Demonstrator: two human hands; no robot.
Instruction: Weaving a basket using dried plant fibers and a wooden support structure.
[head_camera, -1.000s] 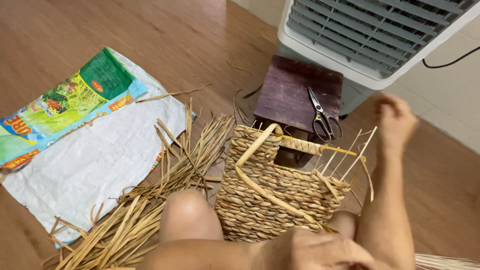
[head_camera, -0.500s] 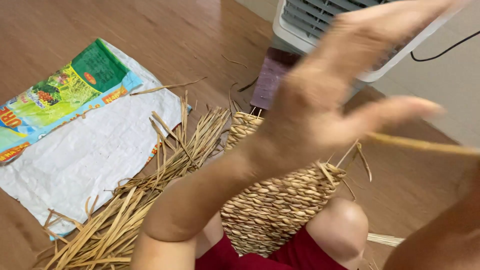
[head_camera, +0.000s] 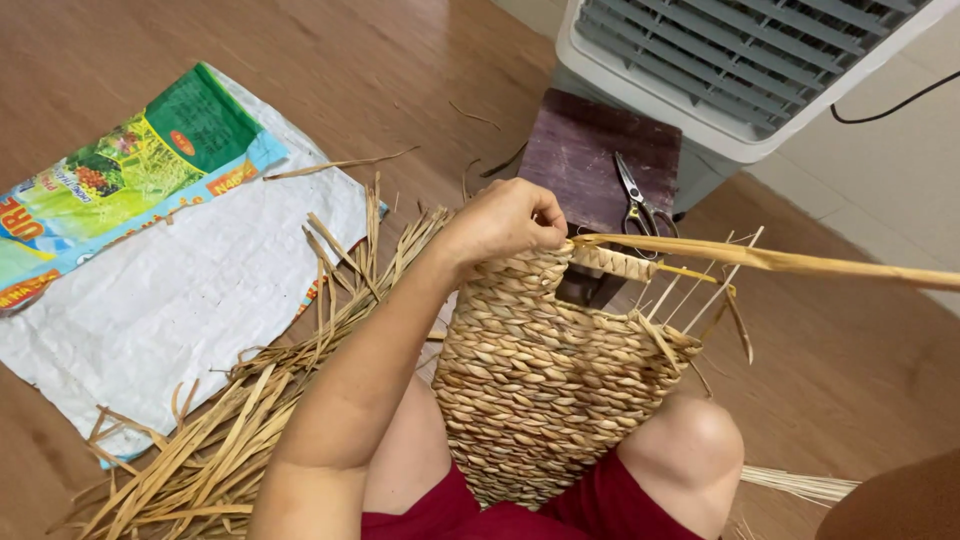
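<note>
While half-woven, basket (head_camera: 550, 380) between knees.

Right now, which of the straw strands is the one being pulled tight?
The long strand stretching right from the basket rim, pinched at the rim by the left hand. The other strands lie loose in the floor pile.

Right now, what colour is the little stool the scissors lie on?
Dark purplish brown, best seen in the head view: the stool holds the scissors.
</note>
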